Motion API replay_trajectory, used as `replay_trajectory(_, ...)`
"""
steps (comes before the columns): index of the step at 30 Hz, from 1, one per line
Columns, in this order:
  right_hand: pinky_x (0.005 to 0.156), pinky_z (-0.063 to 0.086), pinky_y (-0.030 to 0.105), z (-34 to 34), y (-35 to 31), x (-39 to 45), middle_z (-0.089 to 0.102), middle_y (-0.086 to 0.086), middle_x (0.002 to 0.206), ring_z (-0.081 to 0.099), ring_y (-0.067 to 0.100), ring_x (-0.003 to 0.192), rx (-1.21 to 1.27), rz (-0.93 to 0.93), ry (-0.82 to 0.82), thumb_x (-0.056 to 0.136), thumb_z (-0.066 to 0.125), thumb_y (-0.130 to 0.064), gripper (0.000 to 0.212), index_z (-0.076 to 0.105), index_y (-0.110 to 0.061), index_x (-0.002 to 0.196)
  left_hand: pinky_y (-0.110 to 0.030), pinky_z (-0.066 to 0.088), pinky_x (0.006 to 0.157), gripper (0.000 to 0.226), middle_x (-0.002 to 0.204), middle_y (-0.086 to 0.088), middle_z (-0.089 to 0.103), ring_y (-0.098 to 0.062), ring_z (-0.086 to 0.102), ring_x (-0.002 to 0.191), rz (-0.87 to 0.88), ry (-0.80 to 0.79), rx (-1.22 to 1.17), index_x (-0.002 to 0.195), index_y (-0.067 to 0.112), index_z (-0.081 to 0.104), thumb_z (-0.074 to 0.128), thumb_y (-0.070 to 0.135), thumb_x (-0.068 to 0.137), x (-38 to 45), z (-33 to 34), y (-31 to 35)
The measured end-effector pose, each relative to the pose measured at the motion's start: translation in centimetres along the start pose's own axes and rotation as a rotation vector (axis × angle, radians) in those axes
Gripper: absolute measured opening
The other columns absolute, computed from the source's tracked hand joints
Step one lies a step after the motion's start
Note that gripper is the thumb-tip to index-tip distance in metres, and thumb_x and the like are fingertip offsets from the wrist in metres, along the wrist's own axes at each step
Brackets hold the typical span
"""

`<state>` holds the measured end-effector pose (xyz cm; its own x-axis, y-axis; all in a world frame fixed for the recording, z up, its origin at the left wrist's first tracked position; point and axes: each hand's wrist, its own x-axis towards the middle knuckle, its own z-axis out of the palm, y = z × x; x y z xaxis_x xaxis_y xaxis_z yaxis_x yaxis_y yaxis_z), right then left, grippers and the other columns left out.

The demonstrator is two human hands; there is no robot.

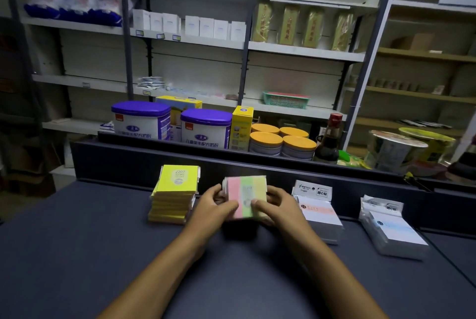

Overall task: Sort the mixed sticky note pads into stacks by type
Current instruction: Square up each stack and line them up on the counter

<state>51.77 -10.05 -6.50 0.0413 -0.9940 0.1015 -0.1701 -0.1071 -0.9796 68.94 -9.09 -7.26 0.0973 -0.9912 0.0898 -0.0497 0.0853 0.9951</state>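
Yellow pad stack [175, 191] reads "2207"; left hand [212, 206] and right hand [279, 206] grip striped pads [246, 196].

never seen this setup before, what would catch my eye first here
First, both hands at the centre of the dark counter: the left hand and right hand grip a multicolour pad stack striped pink, green and yellow. Just left of it stands a bright yellow pad stack, and behind the counter's back ledge two purple-lidded tins.
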Motion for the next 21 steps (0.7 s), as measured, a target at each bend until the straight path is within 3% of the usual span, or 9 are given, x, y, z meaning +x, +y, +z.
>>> replay_trajectory(3, 0.084, 0.054, 0.017, -0.4, 0.8, -0.5, 0.049, 0.005, 0.131, 0.063, 0.007, 0.109, -0.206, -0.114, -0.127, 0.076, 0.076, 0.004, 0.07, 0.046, -0.022, 0.133, -0.005, 0.043, 0.083, 0.086, 0.142, -0.006, 0.034, -0.014, 0.05, 0.118, 0.059, -0.11, 0.153, 0.147, 0.009, 0.034, 0.069, 0.006, 0.068, -0.3, 0.0, 0.1)
replay_trajectory(7, 0.091, 0.047, 0.009, 0.1, 1.6, -1.0, 0.038, 0.001, 0.132, 0.058, -0.013, 0.108, -0.27, -0.193, -0.186, 0.076, 0.071, 0.003, 0.074, 0.043, -0.041, 0.129, 0.001, 0.031, 0.088, 0.09, 0.14, -0.005, 0.028, -0.006, 0.038, 0.122, 0.085, -0.144, 0.206, 0.15, 0.02, 0.029, 0.062, 0.016, 0.066, -0.6, -0.1, -0.1)
replay_trajectory(9, 0.097, 0.045, 0.011, 0.3, 1.5, -1.1, 0.04, -0.001, 0.136, 0.054, -0.014, 0.114, -0.267, -0.213, -0.195, 0.075, 0.069, -0.005, 0.073, 0.042, -0.046, 0.129, -0.008, 0.028, 0.101, 0.085, 0.143, 0.0, 0.031, -0.007, 0.037, 0.13, 0.059, -0.164, 0.181, 0.152, 0.022, 0.028, 0.061, 0.018, 0.073, -0.6, 0.0, -0.2)
replay_trajectory(12, 0.112, 0.041, 0.034, 0.8, 1.5, -1.2, 0.052, -0.003, 0.137, 0.051, 0.008, 0.129, -0.265, -0.266, -0.184, 0.071, 0.063, -0.013, 0.065, 0.047, -0.047, 0.124, -0.035, 0.031, 0.118, 0.075, 0.148, -0.002, 0.042, -0.014, 0.041, 0.136, 0.066, -0.224, 0.142, 0.152, 0.017, 0.026, 0.058, 0.011, 0.085, -0.6, 0.2, -0.4)
replay_trajectory(15, 0.114, 0.036, 0.035, 1.2, 1.5, -1.3, 0.052, -0.01, 0.138, 0.046, 0.012, 0.133, -0.302, -0.315, -0.186, 0.074, 0.06, -0.015, 0.064, 0.045, -0.046, 0.127, -0.037, 0.035, 0.115, 0.067, 0.141, -0.003, 0.05, -0.015, 0.048, 0.131, 0.089, -0.201, 0.163, 0.144, 0.018, 0.037, 0.057, 0.016, 0.08, -0.7, 0.6, -0.4)
replay_trajectory(17, 0.114, 0.035, 0.03, 1.2, 1.6, -1.3, 0.049, -0.016, 0.137, 0.044, 0.007, 0.133, -0.319, -0.319, -0.184, 0.074, 0.059, -0.017, 0.065, 0.043, -0.047, 0.129, -0.023, 0.04, 0.107, 0.06, 0.139, -0.002, 0.046, -0.009, 0.05, 0.125, 0.101, -0.183, 0.177, 0.141, 0.019, 0.041, 0.058, 0.014, 0.084, -0.7, 0.8, -0.7)
replay_trajectory(19, 0.111, 0.035, 0.022, 1.1, 1.6, -1.5, 0.047, -0.019, 0.133, 0.042, 0.0, 0.131, -0.333, -0.316, -0.176, 0.075, 0.06, -0.022, 0.066, 0.041, -0.049, 0.131, -0.003, 0.04, 0.087, 0.051, 0.133, 0.0, 0.043, 0.003, 0.05, 0.112, 0.138, -0.161, 0.194, 0.135, 0.022, 0.044, 0.057, 0.004, 0.089, -0.4, 0.8, -1.1)
replay_trajectory(21, 0.106, 0.033, 0.012, 0.9, 1.6, -1.3, 0.047, -0.014, 0.131, 0.043, -0.004, 0.128, -0.34, -0.314, -0.164, 0.077, 0.063, -0.02, 0.066, 0.041, -0.045, 0.134, 0.001, 0.039, 0.082, 0.05, 0.127, 0.0, 0.042, 0.007, 0.05, 0.106, 0.17, -0.159, 0.221, 0.129, 0.024, 0.045, 0.055, -0.003, 0.089, 0.1, 0.8, -1.5)
